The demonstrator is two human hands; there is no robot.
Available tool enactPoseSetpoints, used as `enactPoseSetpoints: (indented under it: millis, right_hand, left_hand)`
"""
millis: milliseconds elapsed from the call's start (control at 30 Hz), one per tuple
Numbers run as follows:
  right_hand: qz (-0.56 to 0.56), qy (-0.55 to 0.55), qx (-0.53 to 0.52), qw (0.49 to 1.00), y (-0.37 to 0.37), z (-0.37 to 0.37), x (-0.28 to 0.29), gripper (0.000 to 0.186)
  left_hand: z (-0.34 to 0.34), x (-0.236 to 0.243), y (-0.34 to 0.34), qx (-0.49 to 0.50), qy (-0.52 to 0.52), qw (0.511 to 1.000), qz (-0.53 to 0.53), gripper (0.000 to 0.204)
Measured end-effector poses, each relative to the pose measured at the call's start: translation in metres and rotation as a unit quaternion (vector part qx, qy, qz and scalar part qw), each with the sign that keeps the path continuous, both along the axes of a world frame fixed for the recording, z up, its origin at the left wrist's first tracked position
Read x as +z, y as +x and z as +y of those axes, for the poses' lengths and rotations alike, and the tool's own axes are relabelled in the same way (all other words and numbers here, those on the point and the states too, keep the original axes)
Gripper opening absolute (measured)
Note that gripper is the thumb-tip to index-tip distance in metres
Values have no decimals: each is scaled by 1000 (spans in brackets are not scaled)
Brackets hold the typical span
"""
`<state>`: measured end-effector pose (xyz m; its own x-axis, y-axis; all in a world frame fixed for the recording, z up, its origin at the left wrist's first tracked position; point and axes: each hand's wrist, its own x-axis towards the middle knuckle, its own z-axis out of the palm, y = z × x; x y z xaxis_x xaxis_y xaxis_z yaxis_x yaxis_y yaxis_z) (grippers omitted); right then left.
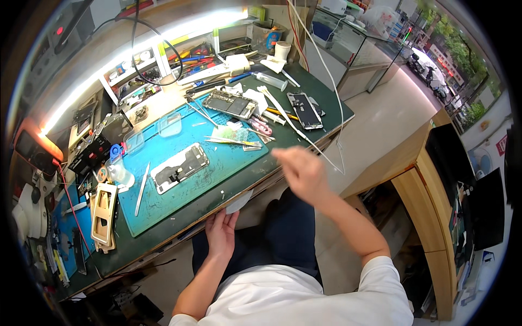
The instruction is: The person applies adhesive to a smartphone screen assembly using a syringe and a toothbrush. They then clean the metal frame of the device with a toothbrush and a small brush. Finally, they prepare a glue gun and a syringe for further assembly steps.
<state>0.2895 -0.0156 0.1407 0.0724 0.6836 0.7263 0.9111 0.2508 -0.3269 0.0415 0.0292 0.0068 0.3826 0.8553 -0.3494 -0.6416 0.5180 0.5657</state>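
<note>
My left hand (221, 234) is at the front edge of the workbench, its fingers closed on a pale grey, rounded flat piece (239, 203) that juts out from the edge. My right hand (302, 173) is raised beyond the bench's front edge, blurred by motion. Its fingers look curled together, and anything in them is too small or smeared to make out. On the blue work mat (190, 204) lies a phone part with a black and silver back (180, 168). A slim metal tool (142, 189) rests left of it, and tweezers (231, 141) lie behind it.
Farther back are an opened phone (230, 104), a dark phone screen assembly (305, 110), a syringe (272, 81) and a white cable (288, 117). Gold frame-like holders (103, 213) stand at the left. Clear plastic boxes (169, 125) sit on the mat. A wooden cabinet (421, 195) stands to the right.
</note>
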Motion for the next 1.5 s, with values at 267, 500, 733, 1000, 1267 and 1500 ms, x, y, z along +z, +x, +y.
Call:
enactPoseSetpoints:
  millis: [267,500,733,1000,1267,1500]
  right_hand:
    - [-150,-141,-52,977,41,107,9,23]
    - [-390,-170,-161,891,36,110,22,14]
    - [-114,-97,-175,973,60,40,50,14]
    - [86,-260,83,958,-52,-61,34,19]
    - [411,-541,354,642,-81,-61,-25,52]
    - [619,-529,293,502,-135,-87,-44,61]
  left_hand:
    - [-21,5,-27,-98,75,981,152,21]
    - [-56,11,-54,-133,151,946,255,22]
    - [-55,44,-59,-113,380,823,408,23]
    - [-30,76,-63,-136,590,684,407,33]
    - [23,131,-91,-298,715,530,343,26]
    - [27,151,-86,-209,712,570,353,44]
